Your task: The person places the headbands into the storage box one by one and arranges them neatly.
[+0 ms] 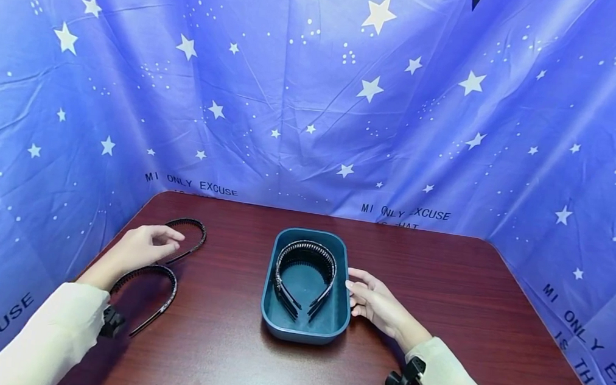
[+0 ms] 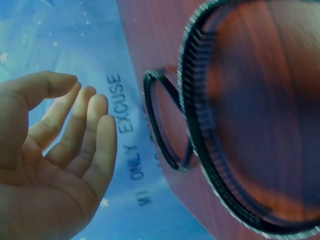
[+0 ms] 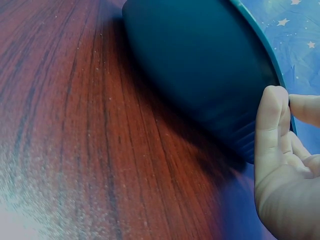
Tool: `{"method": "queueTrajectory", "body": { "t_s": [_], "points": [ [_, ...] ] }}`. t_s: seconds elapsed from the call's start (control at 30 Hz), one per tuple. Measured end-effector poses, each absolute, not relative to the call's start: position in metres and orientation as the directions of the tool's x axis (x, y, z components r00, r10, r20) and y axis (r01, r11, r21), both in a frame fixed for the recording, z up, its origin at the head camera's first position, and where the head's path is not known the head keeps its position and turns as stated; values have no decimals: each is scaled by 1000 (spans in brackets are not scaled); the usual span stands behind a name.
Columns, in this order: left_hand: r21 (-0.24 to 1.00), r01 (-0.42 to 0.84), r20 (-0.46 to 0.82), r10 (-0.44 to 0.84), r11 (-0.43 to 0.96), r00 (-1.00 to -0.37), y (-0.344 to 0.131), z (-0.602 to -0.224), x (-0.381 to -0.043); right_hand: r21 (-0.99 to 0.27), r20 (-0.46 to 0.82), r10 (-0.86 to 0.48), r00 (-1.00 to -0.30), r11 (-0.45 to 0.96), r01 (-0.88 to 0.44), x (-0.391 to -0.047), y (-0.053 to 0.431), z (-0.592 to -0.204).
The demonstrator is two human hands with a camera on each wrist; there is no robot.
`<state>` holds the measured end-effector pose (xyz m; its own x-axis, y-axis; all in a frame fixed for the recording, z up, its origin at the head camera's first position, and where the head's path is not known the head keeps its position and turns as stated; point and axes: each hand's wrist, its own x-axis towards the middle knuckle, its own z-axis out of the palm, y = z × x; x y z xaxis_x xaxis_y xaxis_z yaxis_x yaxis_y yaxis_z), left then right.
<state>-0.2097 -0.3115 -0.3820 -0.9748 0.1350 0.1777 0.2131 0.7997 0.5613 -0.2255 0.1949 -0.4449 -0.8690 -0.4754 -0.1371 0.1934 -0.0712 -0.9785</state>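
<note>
My left hand [image 1: 140, 247] hovers over the table's left side with bent, loose fingers and holds nothing. Beyond its fingertips lies a dark toothed headband [image 1: 204, 235]; a second headband [image 1: 173, 285] is below the hand, nearer the wrist. In the left wrist view, thumb and index tip come close together, apart from the large near headband [image 2: 200, 125] and the smaller far headband [image 2: 155, 120]. My right hand [image 1: 381, 303] touches the right wall of a teal bin [image 1: 303, 337], its fingertips at the rim. Several dark headbands [image 1: 308, 247] lie nested inside that bin.
The bin stands mid-table on a reddish-brown wooden table [image 1: 207, 342]. A blue star-printed cloth [image 1: 294, 93] hangs around its back and sides. Black wrist cameras are strapped at both sleeves, the right camera [image 1: 404, 377] close to the tabletop.
</note>
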Motion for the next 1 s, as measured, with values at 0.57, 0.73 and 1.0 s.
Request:
{"method": "queueTrajectory", "body": {
  "t_s": [0.57, 0.73, 1.0],
  "points": [
    [529, 139, 145, 72, 837, -987, -362, -408, -195, -977, -149, -464, -873, -66, 202, -227, 195, -445],
    [524, 119, 132, 58, 843, -990, -370, -416, -192, -979, -142, -465, -874, -64, 193, -227, 195, -446],
    [531, 54, 41, 38, 846, -998, -380, -429, -188, -977, -151, -462, -874, -64, 202, -225, 195, -447]
  ]
}}
